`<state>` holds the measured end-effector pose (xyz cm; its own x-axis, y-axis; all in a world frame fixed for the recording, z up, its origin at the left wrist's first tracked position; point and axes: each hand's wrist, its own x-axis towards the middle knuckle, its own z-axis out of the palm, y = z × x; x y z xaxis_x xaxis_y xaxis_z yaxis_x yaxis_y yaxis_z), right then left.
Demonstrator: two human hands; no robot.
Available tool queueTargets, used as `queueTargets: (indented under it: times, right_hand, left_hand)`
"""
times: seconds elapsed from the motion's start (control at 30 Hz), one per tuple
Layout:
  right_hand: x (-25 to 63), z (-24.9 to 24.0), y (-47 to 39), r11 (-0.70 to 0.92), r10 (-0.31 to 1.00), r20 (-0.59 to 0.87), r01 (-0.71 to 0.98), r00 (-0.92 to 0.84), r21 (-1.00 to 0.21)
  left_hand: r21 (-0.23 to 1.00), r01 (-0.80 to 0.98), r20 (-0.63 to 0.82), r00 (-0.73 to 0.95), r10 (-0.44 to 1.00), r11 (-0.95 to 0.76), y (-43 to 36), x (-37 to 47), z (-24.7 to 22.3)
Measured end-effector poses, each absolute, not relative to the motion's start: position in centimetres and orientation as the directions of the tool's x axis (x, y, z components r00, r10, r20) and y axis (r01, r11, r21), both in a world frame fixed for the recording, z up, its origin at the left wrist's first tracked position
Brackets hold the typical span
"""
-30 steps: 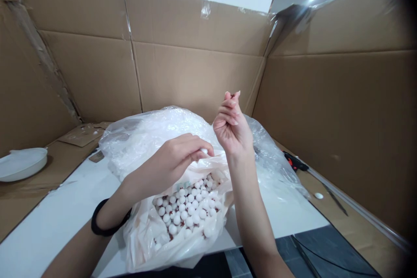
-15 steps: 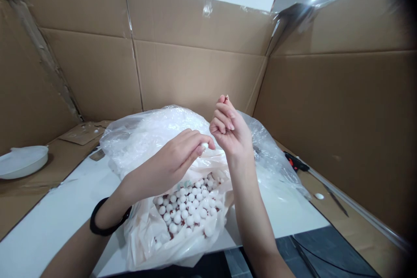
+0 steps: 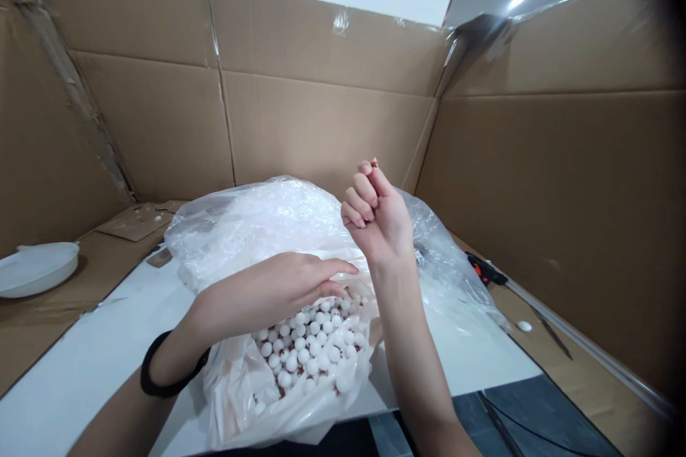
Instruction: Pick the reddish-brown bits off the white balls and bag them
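My left hand (image 3: pixel 284 285) reaches over a thin plastic bag (image 3: pixel 236 400). Its index finger is stretched out with the thumb apart below, and nothing shows between them. Under those fingertips, the bag holds a heap of small white balls (image 3: pixel 314 343) with reddish-brown bits among them. My right hand (image 3: pixel 378 207) is raised beyond the bag with its fingers curled. Thumb and forefinger pinch a tiny reddish-brown piece (image 3: pixel 374 163) with a pale tip, too small to name.
Behind the hands lies a large clear plastic bag (image 3: pixel 257 211) on the white table (image 3: pixel 107 343). A white bowl (image 3: pixel 40 275) stands at the left. To the right are a black-and-orange tool (image 3: pixel 485 270) and a white round piece (image 3: pixel 524 326). Cardboard walls (image 3: pixel 321 107) enclose the table.
The white ball between my left thumb and forefinger is no longer seen there. My left hand has dropped closer to the heap and opened. My right hand keeps its pinch, turned slightly.
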<state>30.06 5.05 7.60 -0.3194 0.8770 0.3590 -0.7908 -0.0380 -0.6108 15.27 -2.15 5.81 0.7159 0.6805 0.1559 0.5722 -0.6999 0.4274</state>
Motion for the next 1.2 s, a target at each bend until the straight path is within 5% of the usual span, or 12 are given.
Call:
queueTargets:
  times: [0.13, 0.27, 0.37, 0.53, 0.93, 1.2]
  right_hand:
    - [30.0, 7.6, 4.7, 0.042, 0.852, 0.42, -0.758, -0.313, -0.651]
    - [28.8, 7.2, 3.7, 0.248, 0.81, 0.532, -0.679, -0.246, -0.691]
    - [27.1, 6.5, 2.7, 0.339, 0.77, 0.581, -0.602, -0.264, -0.723]
    - [24.4, 5.2, 1.5, 0.314, 0.689, 0.567, -0.52, -0.451, -0.795]
    - [22.8, 3.5, 1.1, 0.524, 0.709, 0.645, -0.399, -0.284, -0.752]
    - [22.4, 3.2, 1.6, 0.408, 0.743, 0.568, -0.434, -0.354, -0.803]
  left_hand:
    - [0.539, 0.54, 0.324, 0.576, 0.75, -0.647, -2.1, 15.1, 5.9]
    - [0.718, 0.144, 0.676, 0.086, 0.732, -0.681, -1.7, 14.8, 6.4]
    - [0.713, -0.198, 0.652, -0.169, 0.74, -0.673, -1.7, 14.5, 6.7]
    - [0.571, -0.51, 0.599, -0.278, 0.751, -0.644, -2.1, 14.5, 6.6]
    - [0.56, -0.456, 0.641, -0.29, 0.711, -0.692, -2.6, 15.4, 6.2]
    - [0.556, -0.422, 0.666, -0.29, 0.688, -0.716, -2.3, 15.3, 6.1]
